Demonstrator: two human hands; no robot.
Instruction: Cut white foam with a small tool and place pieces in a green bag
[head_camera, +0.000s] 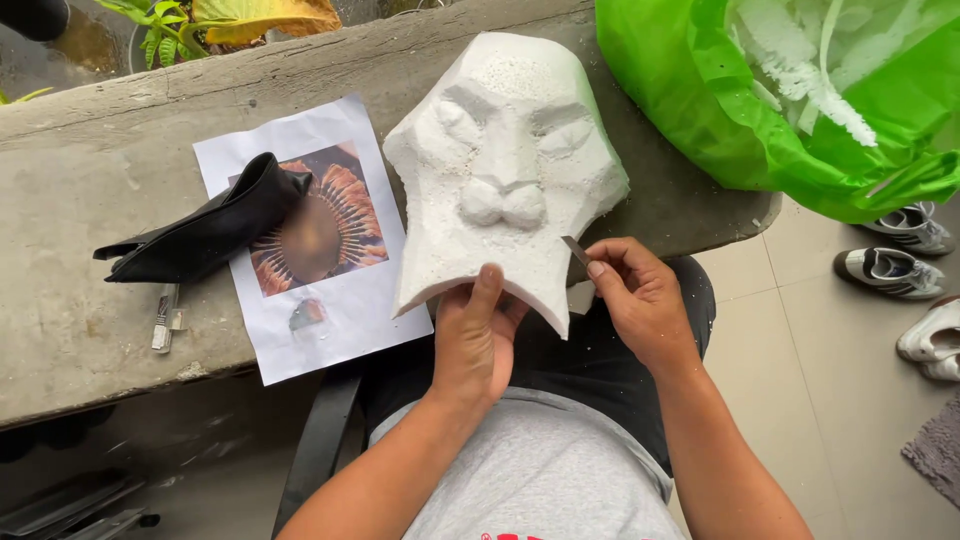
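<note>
Grey concrete counter (90, 180) is seen running across the upper view, with pale floor tiles (800, 340) to the right. A green bag (700, 110) with white scraps inside is set on the counter's right end. A white foam mask (500, 160), carved with brows, nose and lips, is propped with its top on the counter and its lower edge over the lap. A printed sheet (340, 320) is laid just left of the mask, touching its edge, and a black pouch (210, 230) is rested across the sheet's left side. A small metal tool (165, 320) is seen below the pouch. Shoes (890, 270) are stood on the tiles at right. The mask's lower edge is pinched by the left hand (475, 345), thumb on the front face. A thin blade (575, 250) is gripped between thumb and fingertips of the right hand (635, 295), its tip held against the mask's lower right edge.
</note>
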